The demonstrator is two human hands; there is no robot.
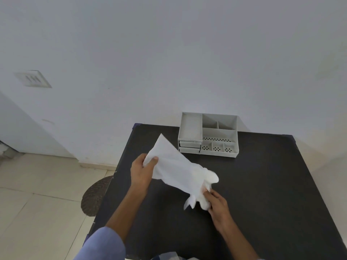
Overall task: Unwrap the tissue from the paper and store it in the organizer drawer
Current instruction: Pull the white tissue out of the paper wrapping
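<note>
A white sheet of paper (173,166) is held above the black table (262,184), stretched from upper left to lower right. My left hand (143,170) pinches its left edge, thumb on top. Crumpled white tissue (205,186) bulges out of the sheet's lower right end, and my right hand (218,205) grips that end. The grey organizer (208,135) stands at the table's far edge against the wall, with open top compartments and two small shut drawers (189,146) at its lower left front.
A white wall rises right behind the table. To the left the floor is tiled, with a round woven stool seat (95,196) beside the table's left edge. Something pale lies at the table's near edge (169,256).
</note>
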